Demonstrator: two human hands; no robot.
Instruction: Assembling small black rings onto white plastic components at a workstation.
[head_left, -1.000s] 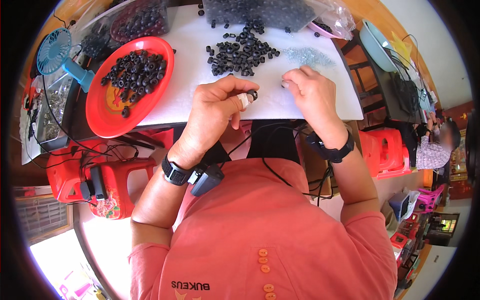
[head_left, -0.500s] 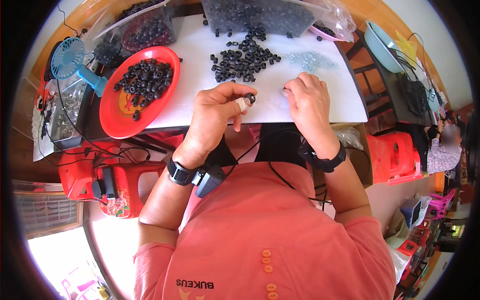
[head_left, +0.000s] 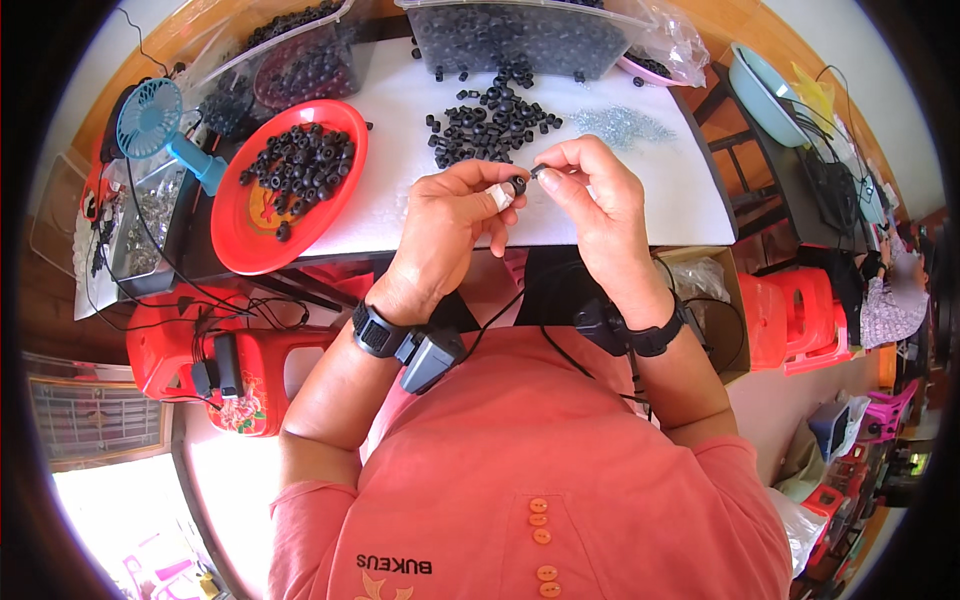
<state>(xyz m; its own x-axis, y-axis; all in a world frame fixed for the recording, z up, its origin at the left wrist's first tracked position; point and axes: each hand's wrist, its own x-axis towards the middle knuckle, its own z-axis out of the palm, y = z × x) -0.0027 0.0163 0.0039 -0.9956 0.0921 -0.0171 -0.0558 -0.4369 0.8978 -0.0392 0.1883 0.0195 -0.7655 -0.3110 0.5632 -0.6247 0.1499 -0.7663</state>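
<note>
Over the white tabletop, my left hand (head_left: 440, 220) pinches a small round black part (head_left: 517, 185) with a hole in its end, between forefinger and a thumb wrapped in white tape. My right hand (head_left: 608, 210) is closed at the fingertips on a small dark piece (head_left: 540, 170), close to the round part. Whether the two pieces touch is too small to tell. Beyond my hands lies a pile of small black cylindrical parts (head_left: 480, 132). Right of that pile is a scatter of tiny clear, bluish pieces (head_left: 622, 128). A red plate (head_left: 228, 222) on the left holds several round black parts.
Clear plastic bins (head_left: 510, 45) of black parts stand along the far edge. On the left are a blue fan (head_left: 150, 118) and a tray (head_left: 135, 235) of small shiny pieces. Red stools (head_left: 265, 375) flank me, cables hang nearby, and another person (head_left: 893, 305) sits far right.
My right hand has moved up and left from the tabletop to my left hand, and a small dark piece now shows in its fingertips. My left hand has shifted slightly right.
</note>
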